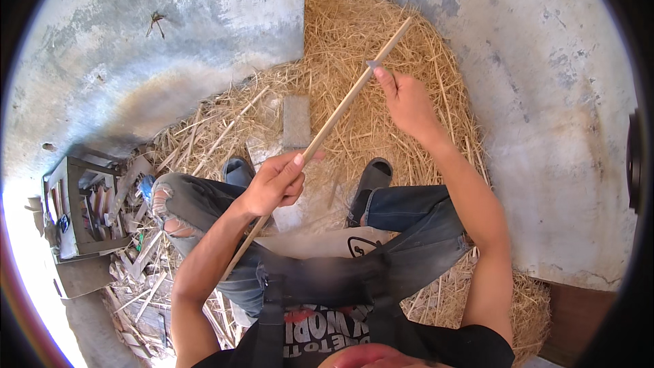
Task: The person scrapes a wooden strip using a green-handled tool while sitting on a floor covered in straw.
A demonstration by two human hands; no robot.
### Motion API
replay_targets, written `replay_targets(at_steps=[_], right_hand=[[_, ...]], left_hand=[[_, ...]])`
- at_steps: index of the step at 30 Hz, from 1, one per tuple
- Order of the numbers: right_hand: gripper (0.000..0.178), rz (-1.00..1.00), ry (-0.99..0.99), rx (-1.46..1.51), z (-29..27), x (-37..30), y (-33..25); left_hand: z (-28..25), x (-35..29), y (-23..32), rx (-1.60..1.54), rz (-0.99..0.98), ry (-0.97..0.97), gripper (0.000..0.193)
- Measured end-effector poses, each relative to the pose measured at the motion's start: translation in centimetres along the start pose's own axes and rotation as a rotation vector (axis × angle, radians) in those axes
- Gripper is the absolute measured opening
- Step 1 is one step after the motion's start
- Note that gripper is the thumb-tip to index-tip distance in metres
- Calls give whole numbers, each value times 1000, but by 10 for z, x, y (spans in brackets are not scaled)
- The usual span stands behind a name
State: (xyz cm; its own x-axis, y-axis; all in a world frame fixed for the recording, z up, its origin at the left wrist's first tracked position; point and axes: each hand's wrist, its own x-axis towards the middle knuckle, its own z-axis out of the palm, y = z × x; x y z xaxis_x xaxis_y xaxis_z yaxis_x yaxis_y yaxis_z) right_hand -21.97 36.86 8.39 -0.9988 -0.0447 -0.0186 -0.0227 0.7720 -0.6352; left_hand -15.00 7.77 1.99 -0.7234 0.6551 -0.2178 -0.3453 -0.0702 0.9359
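A long, thin pale strip of wood or bamboo (339,107) slants across my lap, its far end up and to the right, its near end down by my left thigh. My left hand (276,182) is closed around it near the middle. Higher up, my right hand (412,105) grips a small knife, mostly hidden in the fist. Only the grey blade tip (372,64) shows past the thumb, against the strip close to its far end.
Straw and shavings (415,48) cover the floor ahead and around my sandals (373,177). A grey rectangular block (296,121) lies beyond my left hand. Worn walls (545,129) rise on both sides. At left stands a wooden frame box (92,208) with scraps. A pale sack (320,244) lies between my legs.
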Motion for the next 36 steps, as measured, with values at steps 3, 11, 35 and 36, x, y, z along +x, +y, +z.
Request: replay_targets(at_steps=[3,11,35,36], right_hand=[[66,-128,-6,3,16,-9,-10],[69,-189,28,87,43,-28,-10],[62,-139,-127,82,35,-40,-24],[63,-236,-111,89,57,-55,-25]], left_hand=[[-5,3,-1,-2,11,37,62],[0,5,5,-33,13,38,65],[-2,16,-1,-19,92,87,101],[-3,17,-1,-34,94,83,102]])
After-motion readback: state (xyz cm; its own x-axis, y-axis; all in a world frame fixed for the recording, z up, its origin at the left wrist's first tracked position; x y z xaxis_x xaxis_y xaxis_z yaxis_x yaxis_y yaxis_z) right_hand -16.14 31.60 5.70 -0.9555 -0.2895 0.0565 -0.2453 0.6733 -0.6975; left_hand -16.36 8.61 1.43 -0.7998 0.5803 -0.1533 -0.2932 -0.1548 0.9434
